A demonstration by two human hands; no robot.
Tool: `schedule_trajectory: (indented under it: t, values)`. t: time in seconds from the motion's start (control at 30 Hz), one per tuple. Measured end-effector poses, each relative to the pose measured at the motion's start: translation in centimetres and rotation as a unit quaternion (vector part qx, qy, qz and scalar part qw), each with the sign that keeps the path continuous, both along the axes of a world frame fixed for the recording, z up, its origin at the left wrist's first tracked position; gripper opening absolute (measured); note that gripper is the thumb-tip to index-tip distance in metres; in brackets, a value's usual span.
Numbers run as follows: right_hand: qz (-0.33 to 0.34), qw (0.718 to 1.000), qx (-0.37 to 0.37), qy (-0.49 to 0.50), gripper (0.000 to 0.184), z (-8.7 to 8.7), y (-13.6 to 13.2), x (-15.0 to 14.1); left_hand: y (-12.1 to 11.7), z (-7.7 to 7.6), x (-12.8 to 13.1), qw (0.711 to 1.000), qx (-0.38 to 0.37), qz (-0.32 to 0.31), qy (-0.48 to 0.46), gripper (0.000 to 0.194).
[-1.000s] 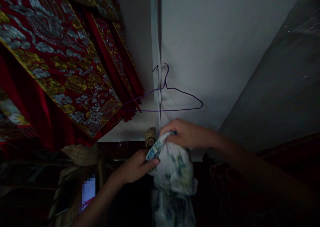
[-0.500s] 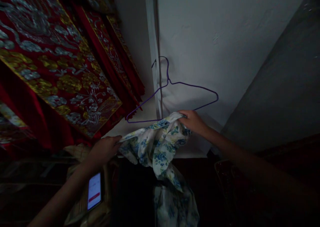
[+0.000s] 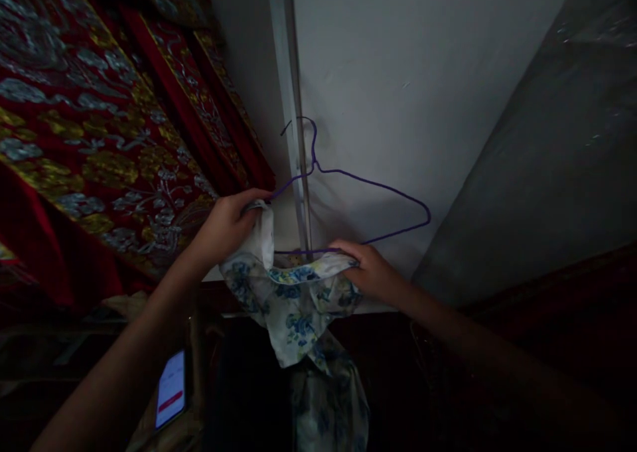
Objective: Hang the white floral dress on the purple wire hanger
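Hands (image 3: 229, 226) (image 3: 372, 271) grip floral cloth (image 3: 297, 327), left one higher at the purple hanger (image 3: 378, 184), right one lower.

No text, label, brand or number legible. Phone screen (image 3: 171, 385) lit at lower left, faint marks on pale ground above a red bar (image 3: 170, 401) (any lettering there too small and dim to make out).
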State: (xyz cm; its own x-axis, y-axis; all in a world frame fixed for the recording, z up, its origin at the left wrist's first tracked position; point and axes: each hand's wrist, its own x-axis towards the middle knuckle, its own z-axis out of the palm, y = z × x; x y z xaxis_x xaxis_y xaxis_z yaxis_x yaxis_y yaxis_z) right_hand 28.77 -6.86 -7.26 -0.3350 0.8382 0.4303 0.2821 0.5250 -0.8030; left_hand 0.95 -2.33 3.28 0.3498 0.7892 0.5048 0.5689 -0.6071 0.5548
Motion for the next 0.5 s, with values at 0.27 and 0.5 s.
schedule_trajectory:
  t: [0.27, 0.5]
  values:
    - [-0.305, 0.928, 0.082, 0.196, 0.096, 4.4, -2.5, 8.5, 1.6, 1.3, -2.7, 0.942, -0.287, -0.047, -0.167, 0.031]
    - [-0.159, 0.972, -0.149, 0.091, 0.029, 8.4, 0.2, 11.9, 4.2, 0.0, -3.2, 0.869, -0.388, -0.087, -0.295, 0.018]
